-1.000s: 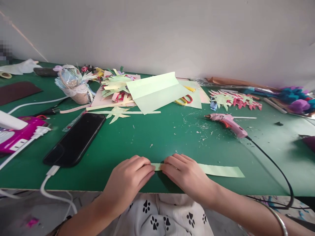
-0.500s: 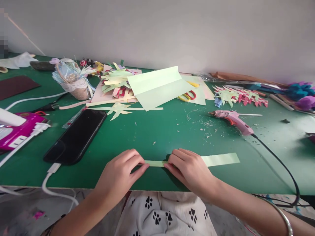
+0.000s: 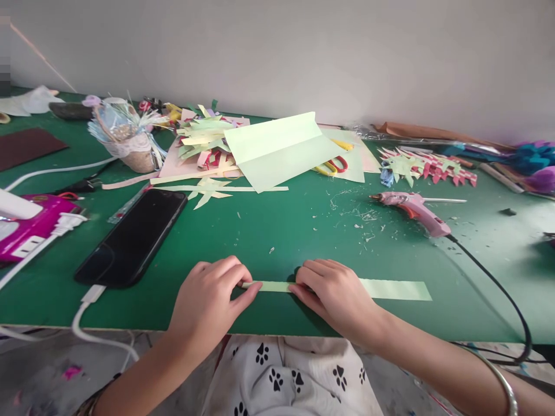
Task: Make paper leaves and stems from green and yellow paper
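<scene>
Two bare hands on one narrow pale green paper strip (image 3: 401,289), near middle of green tabletop (image 3: 243,242), close to near edge. Left hand (image 3: 212,296): thumb and index pinching strip's left end. Right hand (image 3: 336,289): thumb and curled fingers gripping strip around its middle, contact partly hidden under knuckles. Short length of strip visible between both hands; runs on past right hand to a free right end. Silver bangle (image 3: 505,378) on right forearm. Paw-print cloth (image 3: 284,375) below near edge, between arms.

Left of left hand: black smartphone (image 3: 134,237), screen up and dark, white cable (image 3: 82,318) plugged into near end. Magenta socket unit (image 3: 43,222) at far left of phone.

Right side, farther than right hand: pink glue gun (image 3: 416,212), nozzle to left, white glue stick (image 3: 446,200) out the back, black cord (image 3: 498,280) curving to near right edge. Whitish shreds (image 3: 364,216) by nozzle.

Far middle: creased pale green sheet (image 3: 281,153), partly over scissors (image 3: 326,168) with yellow and red handles; heap of paper cuttings (image 3: 203,138) just left. Far left: lace-trimmed pot (image 3: 141,160). Far right: zigzag-cut paper strips (image 3: 451,169).
</scene>
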The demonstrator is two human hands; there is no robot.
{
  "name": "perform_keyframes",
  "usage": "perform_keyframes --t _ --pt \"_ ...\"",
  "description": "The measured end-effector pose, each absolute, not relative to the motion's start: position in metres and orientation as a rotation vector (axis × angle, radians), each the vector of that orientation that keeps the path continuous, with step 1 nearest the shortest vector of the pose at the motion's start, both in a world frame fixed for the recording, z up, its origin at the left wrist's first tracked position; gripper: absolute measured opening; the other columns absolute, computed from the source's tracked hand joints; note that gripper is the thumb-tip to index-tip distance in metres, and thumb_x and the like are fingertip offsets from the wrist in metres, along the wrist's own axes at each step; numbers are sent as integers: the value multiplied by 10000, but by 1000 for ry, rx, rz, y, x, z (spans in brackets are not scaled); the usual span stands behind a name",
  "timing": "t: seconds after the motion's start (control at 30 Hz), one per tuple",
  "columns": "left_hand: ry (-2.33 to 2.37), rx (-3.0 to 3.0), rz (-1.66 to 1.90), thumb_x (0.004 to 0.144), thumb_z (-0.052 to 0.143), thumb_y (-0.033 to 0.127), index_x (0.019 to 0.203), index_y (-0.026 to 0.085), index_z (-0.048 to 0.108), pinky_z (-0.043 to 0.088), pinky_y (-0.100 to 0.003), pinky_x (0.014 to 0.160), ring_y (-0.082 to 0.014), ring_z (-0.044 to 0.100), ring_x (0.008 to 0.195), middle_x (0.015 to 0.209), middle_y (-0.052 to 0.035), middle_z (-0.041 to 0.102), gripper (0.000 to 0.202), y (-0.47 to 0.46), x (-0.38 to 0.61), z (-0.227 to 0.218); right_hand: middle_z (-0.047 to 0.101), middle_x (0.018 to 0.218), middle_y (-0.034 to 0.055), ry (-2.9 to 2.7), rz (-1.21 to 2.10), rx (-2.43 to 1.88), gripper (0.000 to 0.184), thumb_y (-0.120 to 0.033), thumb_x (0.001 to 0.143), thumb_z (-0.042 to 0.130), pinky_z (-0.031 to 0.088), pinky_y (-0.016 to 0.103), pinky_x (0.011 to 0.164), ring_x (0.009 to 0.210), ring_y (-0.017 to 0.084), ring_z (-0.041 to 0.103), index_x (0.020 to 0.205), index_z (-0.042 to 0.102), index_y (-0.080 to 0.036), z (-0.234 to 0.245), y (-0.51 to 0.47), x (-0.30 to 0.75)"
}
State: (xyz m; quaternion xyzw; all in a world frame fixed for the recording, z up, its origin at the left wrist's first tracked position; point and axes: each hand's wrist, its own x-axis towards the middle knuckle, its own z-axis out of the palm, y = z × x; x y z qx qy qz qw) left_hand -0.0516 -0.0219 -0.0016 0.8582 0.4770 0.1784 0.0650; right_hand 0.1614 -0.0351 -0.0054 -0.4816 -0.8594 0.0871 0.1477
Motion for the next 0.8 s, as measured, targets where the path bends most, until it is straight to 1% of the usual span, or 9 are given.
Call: perform_keyframes --t 0.2,0.37,0.43,0.5,0.57,0.6,0.7,0.77,0.8 --pt "1495 2580 497 832 465 290 627 192 513 313 -229 506 -102 461 501 599 30 527 233 -22 -51 -2 509 595 -23 -2498 248 -1425 273 -253 889 426 249 236 508 529 97 411 629 468 -179 -3 -34 160" --pt "1553 2583 468 816 439 257 642 194 495 277 -211 442 -96 436 487 599 27 508 193 -23 -52 -2 516 596 -20 -2515 238 -1439 273 -261 883 441 251 240 505 533 100 422 623 474 -180 -2 -33 159" --pt "1567 2592 462 805 423 222 680 196 504 271 -210 428 -93 429 474 598 30 501 152 -24 -54 -1 513 593 -19 -2518 229 -1438 277 -264 882 442 247 241 501 530 100 421 620 477 -180 -2 -33 159" --pt "1574 2618 464 806 400 178 756 193 532 291 -218 430 -95 441 476 646 21 531 141 -25 -56 0 511 591 -17 -2519 216 -1432 280 -264 882 444 242 241 498 528 99 420 617 481 -180 -2 -32 159" --pt "1525 2706 496 823 368 127 846 184 561 353 -235 478 -113 503 548 762 -13 583 203 -27 -56 1 514 593 -16 -2515 209 -1431 274 -260 875 457 240 240 500 532 99 424 615 486 -178 -2 -32 160" --pt "1457 2782 525 834 355 103 888 180 573 390 -249 523 -128 538 615 834 -32 601 238 -28 -55 1 516 594 -16 -2514 207 -1429 272 -257 872 463 242 238 503 535 100 427 614 488 -177 -2 -32 160" --pt "1062 3014 607 855 352 63 1003 170 586 456 -299 733 -163 571 856 991 -54 615 297 -34 -46 0 520 599 -12 -2519 195 -1406 272 -255 874 462 247 237 509 546 102 433 617 497 -173 -3 -32 159" --pt "867 3064 594 869 377 95 1062 145 575 449 -311 837 -168 556 930 1019 -53 621 281 -39 -39 -2 520 600 -11 -2521 186 -1387 277 -260 878 459 250 238 507 543 102 425 619 501 -171 -3 -32 158" --pt "830 3066 568 879 387 134 1084 128 568 446 -315 858 -174 549 947 1025 -58 622 274 -42 -36 -4 522 602 -10 -2517 186 -1381 279 -260 879 457 254 239 507 543 103 421 620 504 -170 -3 -32 158"
